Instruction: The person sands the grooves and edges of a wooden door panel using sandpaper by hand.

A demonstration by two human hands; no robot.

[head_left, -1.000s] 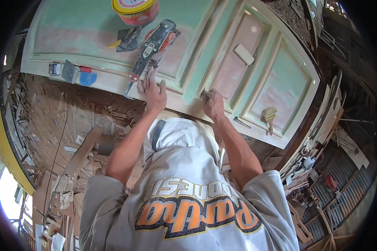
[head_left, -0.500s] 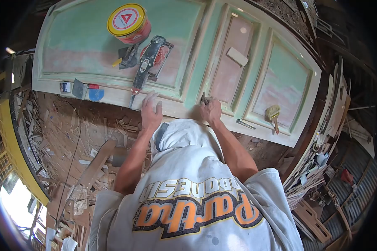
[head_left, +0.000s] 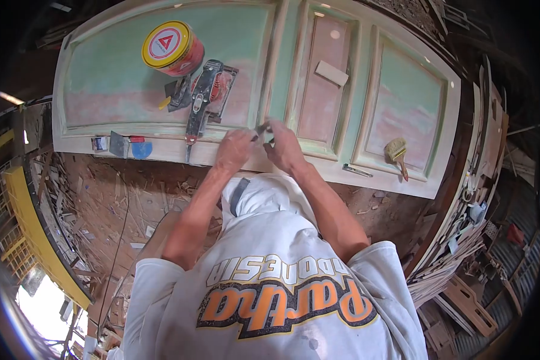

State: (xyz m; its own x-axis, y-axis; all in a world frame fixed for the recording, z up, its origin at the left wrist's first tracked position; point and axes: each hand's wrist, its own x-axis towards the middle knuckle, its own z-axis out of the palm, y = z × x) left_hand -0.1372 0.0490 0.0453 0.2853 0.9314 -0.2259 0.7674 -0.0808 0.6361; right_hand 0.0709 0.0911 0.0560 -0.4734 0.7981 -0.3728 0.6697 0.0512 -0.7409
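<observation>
My left hand (head_left: 235, 148) and my right hand (head_left: 284, 149) meet above the near edge of a panelled wooden door (head_left: 279, 78). Between their fingers is a small dark piece (head_left: 261, 128) that looks like folded sandpaper; its exact kind is hard to make out. Both hands are closed on it, the left at one end and the right at the other. Left of my left hand lies a dusty power sander (head_left: 200, 102) with a red part. A thin metal tool (head_left: 357, 170) rests on the door's edge, right of my right hand.
A yellow-lidded tin (head_left: 173, 49) stands on the left panel. Scrapers (head_left: 119, 144) and a small box (head_left: 100, 144) lie on the near edge. A pale block (head_left: 332, 73) sits on the middle panel, a brush (head_left: 396, 155) at right. Wood scraps (head_left: 96, 204) litter the floor.
My left hand has moved right from beside the sander to my right hand and closed on the dark piece. My right hand has shifted left with it. The view has turned slightly.
</observation>
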